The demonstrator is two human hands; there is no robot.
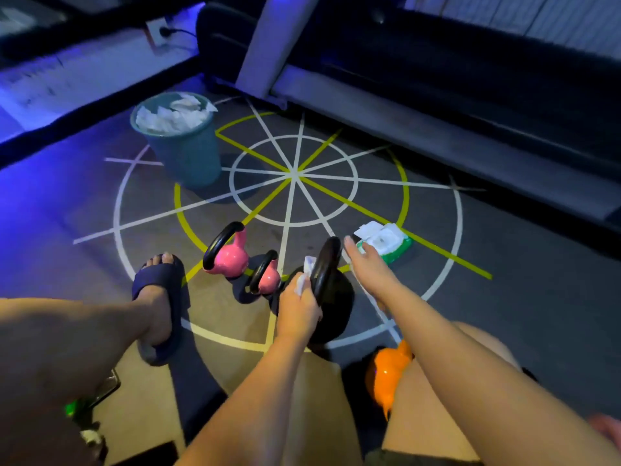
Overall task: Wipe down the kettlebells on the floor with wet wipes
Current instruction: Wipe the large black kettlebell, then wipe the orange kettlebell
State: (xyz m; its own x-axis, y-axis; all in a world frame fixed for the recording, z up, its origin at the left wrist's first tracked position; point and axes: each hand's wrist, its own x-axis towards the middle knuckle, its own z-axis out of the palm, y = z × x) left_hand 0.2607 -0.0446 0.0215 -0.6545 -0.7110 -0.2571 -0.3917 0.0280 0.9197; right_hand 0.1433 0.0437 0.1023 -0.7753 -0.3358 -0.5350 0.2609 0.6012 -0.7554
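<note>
Grey gym floor (336,203), taped with white and yellow circle lines, carried everything. Grey treadmill deck (437,139) ran along its far right edge.

Teal plastic bin (188,156) stood at the circle's far left, brim-full of crumpled white used wipes (174,117). Probably kept close for discards.

Large black kettlebell (336,297) sat upright at the circle's near edge. Left hand (297,309) was on its handle, fingers clamped round the bar with a white wet wipe (304,277) trapped against it. Likely rubbing the grip.

Glossy orange kettlebell (386,375) lay by the right thigh, partly hidden. Larger pink kettlebell (228,257) and smaller pink kettlebell (270,279), both black-handled, stood side by side just left of the black one.

Green-and-white wet-wipe pack (386,242) lay flap-open just right of it. Right hand (368,265) was at the pack, fingers straight and holding nothing, presumably after a fresh sheet. No writing on the pack could be read.
</note>
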